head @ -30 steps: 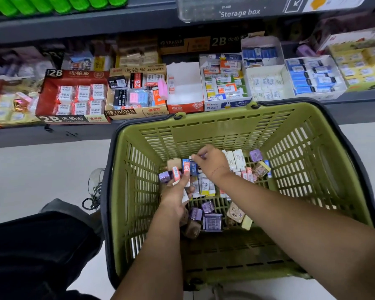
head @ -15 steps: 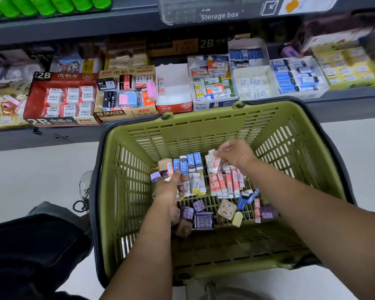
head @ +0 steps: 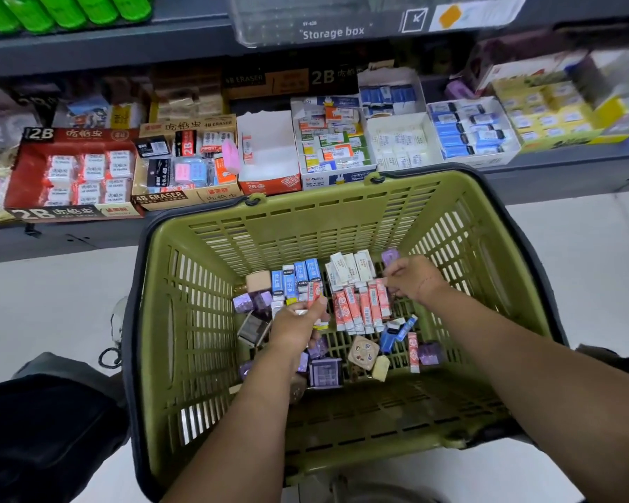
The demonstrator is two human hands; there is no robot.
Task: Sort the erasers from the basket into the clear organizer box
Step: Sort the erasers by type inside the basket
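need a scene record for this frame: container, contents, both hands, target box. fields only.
container: green shopping basket
rows, far end: blue erasers, white erasers, red-and-white erasers, lying side by side
loose, near end: purple erasers and mixed others
left hand: in the basket, grips a handful of erasers, thumb on top
right hand: fingers curled at the right end of the red-and-white row; grip hidden
target: clear box labelled "Storage box", upper shelf, contents unclear

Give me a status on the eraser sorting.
Done: blue erasers, white erasers and red erasers lie in rows in the basket. In hand: left hand grips a few erasers; right hand curls beside the red row. Left: all, loose purple erasers included, sit in the basket; none shows in the clear box.
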